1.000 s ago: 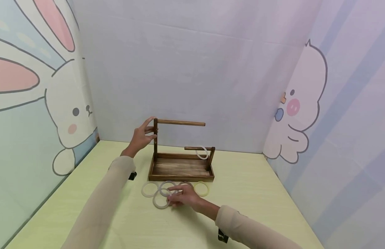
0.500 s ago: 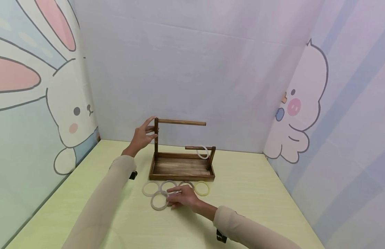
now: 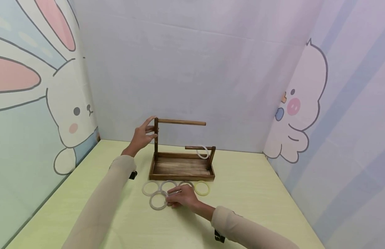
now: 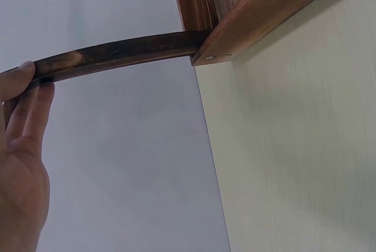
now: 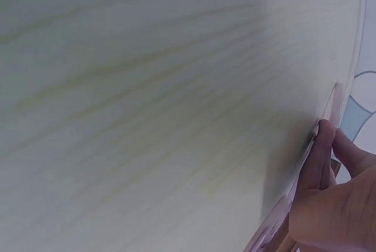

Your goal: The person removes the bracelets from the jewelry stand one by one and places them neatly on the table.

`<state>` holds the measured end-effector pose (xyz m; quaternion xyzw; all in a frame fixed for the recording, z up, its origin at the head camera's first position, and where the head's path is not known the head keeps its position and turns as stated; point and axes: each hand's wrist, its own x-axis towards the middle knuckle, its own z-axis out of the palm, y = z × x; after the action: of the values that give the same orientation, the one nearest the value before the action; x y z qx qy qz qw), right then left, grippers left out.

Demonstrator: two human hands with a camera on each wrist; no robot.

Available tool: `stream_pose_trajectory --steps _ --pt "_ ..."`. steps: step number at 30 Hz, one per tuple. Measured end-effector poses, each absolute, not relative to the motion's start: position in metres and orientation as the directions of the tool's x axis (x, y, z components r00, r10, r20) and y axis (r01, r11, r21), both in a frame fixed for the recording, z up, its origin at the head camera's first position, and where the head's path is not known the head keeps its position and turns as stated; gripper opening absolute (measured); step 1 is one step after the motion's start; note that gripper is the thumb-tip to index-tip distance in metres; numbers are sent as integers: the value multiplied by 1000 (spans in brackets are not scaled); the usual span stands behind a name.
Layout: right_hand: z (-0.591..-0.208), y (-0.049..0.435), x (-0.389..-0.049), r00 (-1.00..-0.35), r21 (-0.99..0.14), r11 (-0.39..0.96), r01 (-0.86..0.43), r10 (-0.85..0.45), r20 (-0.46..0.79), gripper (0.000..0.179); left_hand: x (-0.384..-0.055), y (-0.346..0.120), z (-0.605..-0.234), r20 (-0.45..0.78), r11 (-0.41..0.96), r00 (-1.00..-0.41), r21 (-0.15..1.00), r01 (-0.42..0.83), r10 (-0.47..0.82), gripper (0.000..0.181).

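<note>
My left hand [image 3: 141, 138] grips the upright post [image 4: 117, 53] of a dark wooden rack [image 3: 181, 177] near its top, thumb on one side and fingers on the other. My right hand [image 3: 184, 197] is low over the table in front of the rack. Its thumb and fingertips pinch the right edge of a grey ring [image 5: 336, 102], whose round outline lies close over the table. Beyond that hand are a lilac ring [image 3: 169, 181] and a brown ring [image 3: 186, 182], both partly hidden by it. A pale ring [image 3: 143, 189] lies left of these, a yellow ring [image 3: 202, 194] right.
A white ring [image 3: 207, 151] hangs on the rack's short lower bar [image 3: 190, 148]. The long upper bar [image 3: 181, 122] points right from the tall post. The yellow-green table [image 3: 248, 193] meets a pale back wall [image 3: 192, 76] behind the rack, with cartoon-printed walls at both sides.
My right hand has shifted slightly left, and the grey ring has slid left and toward me, off the lilac ring it overlapped. My left hand stays on the post.
</note>
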<state>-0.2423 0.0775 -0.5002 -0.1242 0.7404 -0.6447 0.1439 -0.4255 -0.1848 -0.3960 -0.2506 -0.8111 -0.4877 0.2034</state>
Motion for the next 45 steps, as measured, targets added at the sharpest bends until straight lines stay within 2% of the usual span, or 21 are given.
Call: stream_pose_trajectory --steps 28,45 --pt "-498 71 -238 -942 -972 232 -44 -333 -37 16 -422 -184 -394 587 403 -784 680 612 199 95" --pt "-499 68 -238 -941 -977 211 -42 -337 -32 16 -422 -183 -394 581 414 -791 684 601 191 94"
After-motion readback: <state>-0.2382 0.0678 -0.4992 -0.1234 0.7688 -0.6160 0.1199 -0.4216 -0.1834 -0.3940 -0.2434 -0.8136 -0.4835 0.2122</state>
